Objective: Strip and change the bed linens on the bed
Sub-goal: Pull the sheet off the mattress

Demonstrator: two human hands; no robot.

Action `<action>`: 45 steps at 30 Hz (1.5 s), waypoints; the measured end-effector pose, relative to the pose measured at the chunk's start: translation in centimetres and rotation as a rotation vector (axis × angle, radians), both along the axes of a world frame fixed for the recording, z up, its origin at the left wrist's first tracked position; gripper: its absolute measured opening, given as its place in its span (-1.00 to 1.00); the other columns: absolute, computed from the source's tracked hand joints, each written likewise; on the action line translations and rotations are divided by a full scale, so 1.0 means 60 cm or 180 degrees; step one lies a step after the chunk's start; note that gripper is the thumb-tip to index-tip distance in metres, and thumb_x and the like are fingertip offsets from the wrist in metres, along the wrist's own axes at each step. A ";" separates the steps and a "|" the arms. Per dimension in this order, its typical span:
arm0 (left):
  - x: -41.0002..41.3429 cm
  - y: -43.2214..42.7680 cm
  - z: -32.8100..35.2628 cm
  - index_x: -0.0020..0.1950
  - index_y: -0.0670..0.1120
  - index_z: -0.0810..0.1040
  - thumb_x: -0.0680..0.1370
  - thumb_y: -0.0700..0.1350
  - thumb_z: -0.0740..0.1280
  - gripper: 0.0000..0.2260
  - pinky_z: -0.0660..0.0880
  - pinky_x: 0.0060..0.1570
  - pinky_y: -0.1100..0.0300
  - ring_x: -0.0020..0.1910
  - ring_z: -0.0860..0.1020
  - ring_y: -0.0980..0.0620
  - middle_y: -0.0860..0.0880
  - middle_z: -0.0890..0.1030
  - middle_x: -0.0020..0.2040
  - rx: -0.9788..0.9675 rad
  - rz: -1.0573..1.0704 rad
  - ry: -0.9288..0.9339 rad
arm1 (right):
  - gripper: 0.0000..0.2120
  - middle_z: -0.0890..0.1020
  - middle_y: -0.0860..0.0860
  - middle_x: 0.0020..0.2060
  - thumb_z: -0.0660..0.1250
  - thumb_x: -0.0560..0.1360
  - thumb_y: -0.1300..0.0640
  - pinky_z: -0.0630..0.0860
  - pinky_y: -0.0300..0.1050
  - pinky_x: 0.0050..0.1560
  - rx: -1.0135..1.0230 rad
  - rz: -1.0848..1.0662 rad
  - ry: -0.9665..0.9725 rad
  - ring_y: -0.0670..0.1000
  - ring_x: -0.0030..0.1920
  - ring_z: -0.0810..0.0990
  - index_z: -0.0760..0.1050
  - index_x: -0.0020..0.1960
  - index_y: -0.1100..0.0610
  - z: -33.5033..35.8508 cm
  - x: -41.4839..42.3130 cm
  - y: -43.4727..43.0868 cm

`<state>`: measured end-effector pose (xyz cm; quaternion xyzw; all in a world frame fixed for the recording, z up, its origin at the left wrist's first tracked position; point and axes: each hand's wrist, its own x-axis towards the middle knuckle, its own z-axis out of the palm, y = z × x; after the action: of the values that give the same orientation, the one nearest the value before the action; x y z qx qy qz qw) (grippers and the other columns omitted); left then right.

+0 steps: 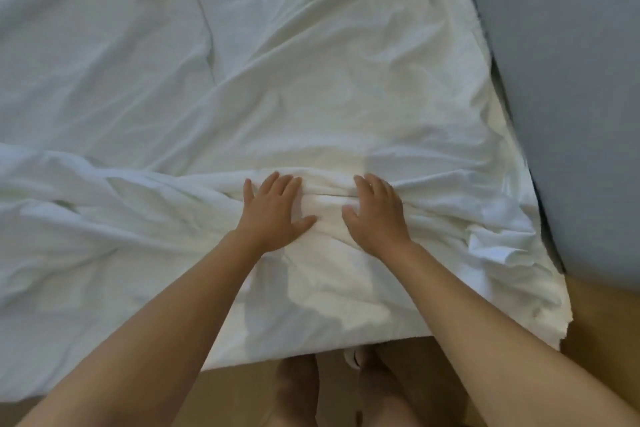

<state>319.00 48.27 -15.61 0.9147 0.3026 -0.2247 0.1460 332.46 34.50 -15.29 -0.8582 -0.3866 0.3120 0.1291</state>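
Observation:
A white sheet [311, 87] covers the bed and is wrinkled all over. A bunched ridge of the fabric [145, 204] runs across the bed from the left edge toward the right side. My left hand [273, 211] lies flat on this ridge with its fingers spread. My right hand [377, 210] rests palm down beside it, a small gap of cloth between the two. Neither hand has cloth pinched in its fingers. The sheet's near edge [311, 343] hangs over the bed side in front of me.
A grey wall or headboard panel [571, 80] borders the bed on the right. Wooden floor [606, 340] shows at the lower right and below the bed edge. My legs and feet [301, 388] stand close to the bed side.

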 end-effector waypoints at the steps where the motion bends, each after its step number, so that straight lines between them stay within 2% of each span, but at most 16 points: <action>1: -0.028 0.028 0.007 0.54 -0.02 0.06 0.51 0.31 0.13 -0.29 -0.16 0.41 -0.25 0.53 -0.03 -0.02 0.01 0.10 0.55 0.0047 0.0113 0.0102 | -0.46 0.20 0.12 0.47 0.17 0.56 0.03 0.04 0.00 0.42 0.0042 0.0139 0.0061 0.11 0.46 0.11 0.15 0.48 0.18 0.004 -0.024 0.021; 7: -0.207 0.180 0.061 0.54 0.00 0.06 0.47 0.23 0.24 -0.27 -0.24 0.38 -0.29 0.53 -0.05 -0.03 0.01 0.10 0.54 0.0204 0.0232 0.0648 | -0.39 0.27 0.06 0.42 0.22 0.53 -0.08 0.15 -0.01 0.36 0.0224 0.0978 0.0243 0.11 0.41 0.20 0.13 0.48 0.13 0.037 -0.174 0.175; 12: -0.328 0.329 0.067 0.55 0.01 -0.08 0.41 0.15 0.36 -0.14 -0.26 0.37 -0.30 0.54 -0.11 -0.06 -0.01 0.03 0.55 0.0436 0.0163 0.1004 | -0.15 0.19 0.06 0.46 0.30 0.44 -0.23 0.13 0.08 0.42 -0.0052 0.1394 0.0123 0.10 0.46 0.13 -0.04 0.53 0.06 0.048 -0.301 0.315; 16: -0.392 0.434 0.042 0.55 0.00 -0.10 0.35 0.33 0.37 -0.01 -0.26 0.36 -0.33 0.54 -0.14 -0.08 -0.03 0.01 0.56 0.0510 0.0056 0.0911 | -0.08 0.20 0.11 0.44 0.34 0.43 -0.21 0.17 0.12 0.40 -0.0391 0.1408 -0.0199 0.14 0.44 0.17 -0.15 0.53 0.06 0.038 -0.383 0.418; 19: -0.424 0.483 0.017 0.56 0.01 -0.10 0.26 0.50 0.26 0.06 -0.34 0.33 -0.32 0.53 -0.19 -0.07 -0.01 0.02 0.56 0.0521 -0.0168 0.0713 | -0.31 0.39 0.14 0.28 0.29 0.48 0.00 0.33 0.01 0.18 -0.0631 0.1220 -0.0386 0.15 0.25 0.37 0.04 0.48 0.14 0.025 -0.420 0.470; 21: -0.442 0.505 0.006 0.55 0.01 -0.05 0.24 0.54 0.19 0.05 -0.37 0.32 -0.31 0.54 -0.16 -0.07 -0.02 0.10 0.54 0.0485 -0.0190 0.0597 | -0.67 0.51 0.10 0.07 0.23 0.47 0.13 0.34 -0.10 -0.13 -0.0608 0.1112 -0.0390 0.11 -0.02 0.45 0.32 0.21 0.15 0.023 -0.429 0.486; 23: -0.459 0.518 -0.001 0.51 -0.03 0.11 0.25 0.54 0.14 -0.01 -0.32 0.35 -0.31 0.51 0.04 -0.07 -0.04 0.30 0.45 0.0375 -0.0075 0.0507 | -0.87 0.51 0.05 -0.10 0.20 0.43 0.14 0.25 -0.14 -0.30 -0.0688 0.1195 -0.0346 0.07 -0.17 0.42 0.33 -0.03 0.10 0.027 -0.433 0.493; 27: -0.469 0.524 0.003 0.18 -0.07 0.44 0.37 0.45 0.17 -0.33 0.03 0.40 -0.18 0.10 0.50 -0.05 0.01 0.55 -0.03 0.0250 0.0208 0.0460 | -0.75 0.45 0.06 -0.03 0.22 0.42 0.06 0.35 -0.09 -0.14 -0.0370 0.1194 -0.0172 0.11 0.01 0.42 0.40 0.06 0.14 0.032 -0.450 0.526; 29: -0.475 0.518 0.009 0.01 -0.06 0.51 0.40 0.41 0.20 -0.44 0.39 -0.01 0.06 -0.18 0.50 0.02 0.07 0.52 -0.23 0.0018 0.0468 0.0507 | -0.58 0.43 0.10 0.17 0.23 0.45 0.04 0.38 -0.01 0.08 -0.0236 0.1217 0.0108 0.13 0.19 0.37 0.39 0.27 0.15 0.029 -0.471 0.559; 30: -0.486 0.510 0.013 -0.05 -0.05 0.53 0.40 0.40 0.20 -0.47 0.36 -0.24 0.14 -0.28 0.47 0.06 0.07 0.50 -0.29 -0.0113 0.0573 0.0545 | -0.54 0.41 0.09 0.24 0.22 0.47 0.03 0.35 0.00 0.15 -0.0200 0.1154 0.0325 0.12 0.24 0.35 0.35 0.33 0.15 0.028 -0.487 0.578; 32: -0.524 0.483 0.020 -0.14 -0.05 0.50 0.41 0.40 0.19 -0.49 0.28 -0.36 0.17 -0.33 0.45 0.08 0.07 0.48 -0.33 -0.0378 0.0669 0.0555 | -0.55 0.40 0.08 0.28 0.19 0.51 0.04 0.34 -0.02 0.19 -0.0132 0.1009 0.0707 0.10 0.27 0.36 0.35 0.36 0.15 0.024 -0.524 0.616; 35: -0.593 0.469 0.045 -0.12 -0.03 0.36 0.40 0.43 0.17 -0.49 0.32 -0.01 0.08 -0.20 0.46 0.05 0.11 0.42 -0.27 -0.0544 0.0475 0.0139 | -0.61 0.46 0.08 0.23 0.17 0.54 0.06 0.37 -0.06 0.11 -0.0026 0.0971 0.1028 0.09 0.20 0.43 0.40 0.31 0.19 0.026 -0.586 0.671; 38: -0.651 0.527 0.070 0.05 -0.06 0.45 0.52 0.28 0.10 -0.57 -0.07 0.40 -0.17 0.03 0.42 0.02 0.06 0.42 -0.18 -0.0633 0.0444 0.0109 | -0.73 0.56 0.12 0.03 0.14 0.54 0.11 0.42 0.01 -0.08 0.0104 0.0673 0.1315 0.16 -0.03 0.51 0.47 0.11 0.26 0.040 -0.639 0.717; 41: -0.694 0.625 0.071 0.15 -0.07 0.48 0.60 0.15 -0.03 -0.58 -0.26 0.40 -0.28 0.33 0.32 -0.04 -0.06 0.54 0.08 -0.0433 0.0654 0.0479 | -0.74 0.57 0.15 -0.03 0.14 0.55 0.12 0.46 0.03 -0.04 0.0154 0.0346 0.1326 0.20 -0.01 0.51 0.46 0.08 0.28 0.041 -0.675 0.762; 43: -0.716 0.697 0.057 0.41 -0.02 0.35 0.63 0.14 -0.09 -0.53 -0.30 0.36 -0.31 0.47 0.14 -0.08 -0.09 0.37 0.39 -0.0106 0.0481 0.0722 | -0.70 0.54 0.11 0.07 0.17 0.56 0.06 0.45 -0.03 -0.05 0.0153 0.0342 0.1307 0.18 0.06 0.51 0.43 0.19 0.22 0.029 -0.697 0.795; 45: -0.734 0.768 0.040 0.53 0.03 0.12 0.63 0.11 -0.07 -0.54 -0.28 0.36 -0.32 0.52 -0.02 -0.12 -0.10 0.13 0.52 0.0215 0.0362 0.0753 | -0.45 0.42 0.11 0.29 0.26 0.52 -0.05 0.43 -0.04 0.17 -0.0059 0.0395 0.1471 0.14 0.26 0.44 0.24 0.43 0.14 0.015 -0.726 0.827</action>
<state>274.99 94.35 -13.19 0.8675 0.3764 -0.3121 0.0910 288.90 84.11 -14.41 -0.7398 -0.3959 0.5110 0.1869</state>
